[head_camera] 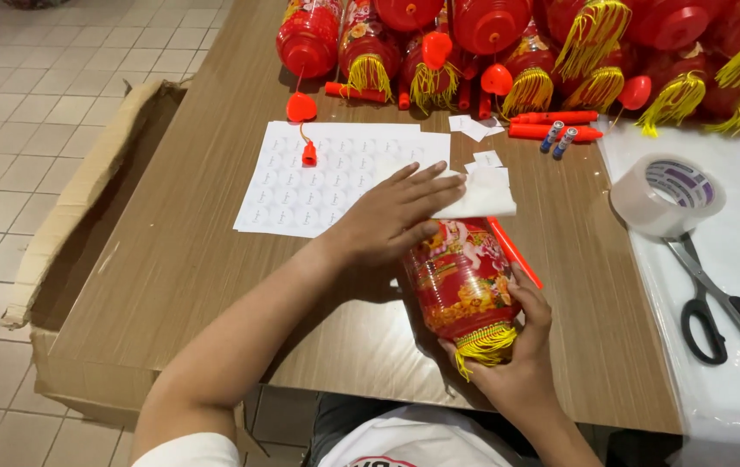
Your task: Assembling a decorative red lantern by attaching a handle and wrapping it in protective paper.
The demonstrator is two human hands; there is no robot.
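Note:
A red lantern [461,277] with gold pictures and a yellow tassel lies on its side near the front edge of the wooden table [188,259]. My right hand [517,355] grips its tasselled lower end. My left hand [391,216] lies flat over the lantern's top, fingers spread and pressing on a white paper sheet [486,195]. A red stick [512,251] runs alongside the lantern on its right. Just left of my fingers lies a white sticker sheet [301,182] with rows of round labels.
Many red lanterns [491,35] with yellow tassels crowd the table's far edge. A tape roll [668,195] and black scissors [720,311] rest on a white cloth at right. Two batteries [557,138] lie beside red sticks. An open cardboard box [76,216] stands on the tiled floor at left.

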